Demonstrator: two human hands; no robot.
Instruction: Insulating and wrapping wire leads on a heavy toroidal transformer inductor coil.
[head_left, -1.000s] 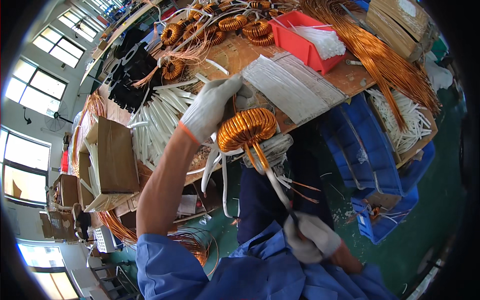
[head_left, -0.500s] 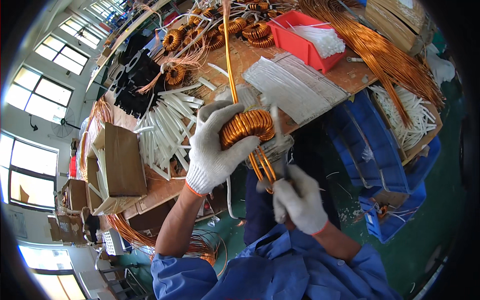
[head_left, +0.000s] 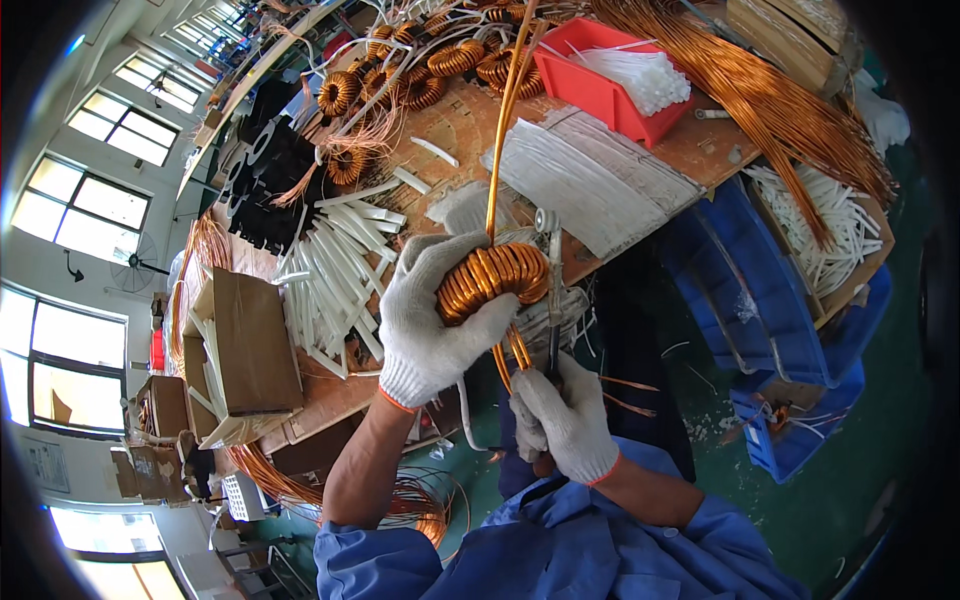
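Right hand [head_left: 572, 418] moved nearer ribbed copper coil [head_left: 490, 284].

Holds copper-wound ring coil [head_left: 492, 285] between thumb and fingers of gloved left hand [head_left: 422, 320]. Grips long tool [head_left: 554, 325] in gloved right hand [head_left: 570, 415] below left fingers, with head beside coil. Note copper leads [head_left: 496, 165] extending beyond left fingers, white tubes [head_left: 335, 265] left of these, red bin [head_left: 578, 88] farther up-right.

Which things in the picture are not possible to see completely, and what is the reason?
Head view:
Coil: its lower left is partly behind the left hand.
Tool: its grip is covered by the right hand.
Upper wires: their tips are cut off by the top edge.
Lowest blue bin: what lies inside is too small to tell.
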